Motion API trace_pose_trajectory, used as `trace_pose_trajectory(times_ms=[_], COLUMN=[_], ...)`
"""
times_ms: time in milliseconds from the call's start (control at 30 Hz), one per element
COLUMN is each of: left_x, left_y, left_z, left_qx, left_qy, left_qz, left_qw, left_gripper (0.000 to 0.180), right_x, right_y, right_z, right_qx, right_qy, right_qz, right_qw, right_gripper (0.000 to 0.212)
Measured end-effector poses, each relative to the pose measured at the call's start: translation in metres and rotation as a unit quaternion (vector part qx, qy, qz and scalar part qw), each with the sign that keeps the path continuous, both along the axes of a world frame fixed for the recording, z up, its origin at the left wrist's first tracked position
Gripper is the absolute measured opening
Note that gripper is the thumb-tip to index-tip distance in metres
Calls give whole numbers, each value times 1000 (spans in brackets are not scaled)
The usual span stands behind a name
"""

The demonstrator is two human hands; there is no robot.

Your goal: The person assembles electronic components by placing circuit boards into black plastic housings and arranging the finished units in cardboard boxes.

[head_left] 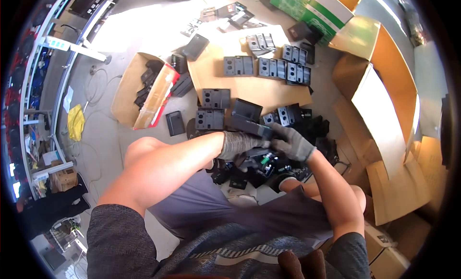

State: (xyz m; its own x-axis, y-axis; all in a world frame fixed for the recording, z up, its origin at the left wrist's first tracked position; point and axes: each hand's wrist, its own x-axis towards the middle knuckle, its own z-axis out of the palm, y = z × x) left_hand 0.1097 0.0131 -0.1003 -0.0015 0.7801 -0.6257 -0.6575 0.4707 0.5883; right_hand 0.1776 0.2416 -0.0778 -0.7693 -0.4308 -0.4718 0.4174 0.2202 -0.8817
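From the head camera, looking down past my knees, both my hands wear grey knit gloves and meet over a heap of black plastic parts on the floor. My left hand (238, 144) is closed around the near end of a black rectangular module (250, 126), and my right hand (294, 142) grips it from the other side, fingers curled over its edge, so the module hangs between the two hands just above the heap (269, 168). Beyond it lies a flat sheet of cardboard (249, 89) carrying grey-black faceplates in rows; I count roughly eleven on it, though some overlap and I cannot be exact. One single black piece (175, 123) lies alone on the concrete to my left. I see one open carton (141, 89) with black parts inside, one green-and-white box (307, 7) at the top, and large empty cartons (384, 101) on my right.
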Motion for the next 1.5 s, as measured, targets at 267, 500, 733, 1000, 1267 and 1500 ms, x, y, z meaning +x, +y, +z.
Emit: trace_pose_trajectory(times_ms=[267,500,733,1000,1267,1500], left_x=[1,-28,-21,-37,-28,3], left_y=[2,10,22,25,24,37], left_z=[-69,31,67,78,109,89], left_qx=[-129,37,109,47,33,49], left_qy=[320,-124,251,340,641,665], left_qz=[-26,163,195,319,172,104], left_qw=[938,978,942,883,747,738], left_gripper=[61,86,57,45,22,34], right_x=[-1,-13,-5,6,7,19], right_y=[-35,13,7,34,11,-6], right_z=[-32,7,57,75,89,73], right_qx=[223,124,-169,-378,-275,-176], right_qy=[166,24,-133,-60,15,-39], right_qz=[142,-87,-340,-359,-317,-336], right_qw=[950,988,915,851,908,924], right_gripper=[64,38,32,29,21,25])
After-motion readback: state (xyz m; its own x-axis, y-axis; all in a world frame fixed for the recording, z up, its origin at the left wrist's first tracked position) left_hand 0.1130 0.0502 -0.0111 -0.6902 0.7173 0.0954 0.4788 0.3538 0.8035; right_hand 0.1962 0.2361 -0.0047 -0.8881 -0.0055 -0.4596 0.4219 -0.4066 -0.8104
